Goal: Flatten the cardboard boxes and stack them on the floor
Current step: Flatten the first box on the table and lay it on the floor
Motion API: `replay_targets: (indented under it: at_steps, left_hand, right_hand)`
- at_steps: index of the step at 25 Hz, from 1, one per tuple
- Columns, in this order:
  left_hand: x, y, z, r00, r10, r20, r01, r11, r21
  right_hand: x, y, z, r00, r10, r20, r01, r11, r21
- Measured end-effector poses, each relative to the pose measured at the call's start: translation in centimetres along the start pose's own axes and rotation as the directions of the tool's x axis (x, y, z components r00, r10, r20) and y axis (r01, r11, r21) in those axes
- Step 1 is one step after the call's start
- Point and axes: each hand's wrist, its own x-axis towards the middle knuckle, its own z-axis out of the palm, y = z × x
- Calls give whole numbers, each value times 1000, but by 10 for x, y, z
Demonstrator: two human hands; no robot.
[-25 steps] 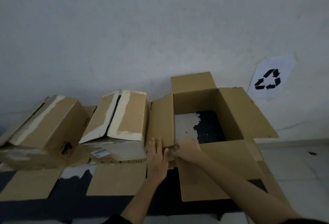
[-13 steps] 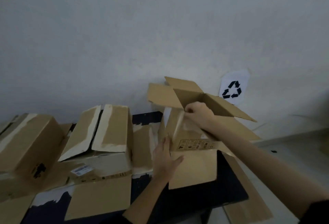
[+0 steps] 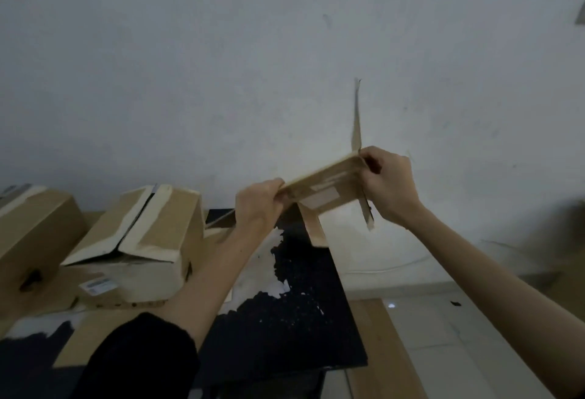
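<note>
Both my grips, left hand [image 3: 258, 204] & right hand [image 3: 390, 184], pinch the collapsed box [image 3: 326, 189] mid-air btwn them, not yet on floor [image 3: 443, 319]; 2 boxes [image 3: 139, 240] left of grips on worktop [image 3: 285, 319] prob. still unflattened

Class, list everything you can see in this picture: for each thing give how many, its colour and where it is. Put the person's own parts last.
Held box: one, brown, collapsed, lifted above the table between both hands.
Boxes still assembled: two, brown with pale tape, on the table at left; the far-left box is partly cut off.
Table: one, black with white patches.
Flat cardboard: brown, on the floor right of the table.
Wall: white, behind.
Floor: pale tiles, lower right.
Left hand: grips the box's left end.
Right hand: grips its right end.
</note>
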Motion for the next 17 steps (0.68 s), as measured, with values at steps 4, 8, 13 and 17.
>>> replay_targets:
  at_steps: [4,8,13,17]
  left_hand:
    - [2,18,-18,977,112,-184,-95,991,99]
    - [-41,30,-17,965,240,-104,-215,954,210]
    - [-139,12,20,878,-24,478,-43,991,128]
    - [-190,-3,48,665,-150,732,106,989,107]
  right_hand:
    - [-26,23,-14,974,-158,-162,160,987,-1]
    - [-70,65,2,985,-147,-93,147,989,-5]
    - [-155,109,39,948,-55,312,94,989,-112]
    - [-196,129,54,860,44,509,116,953,-279]
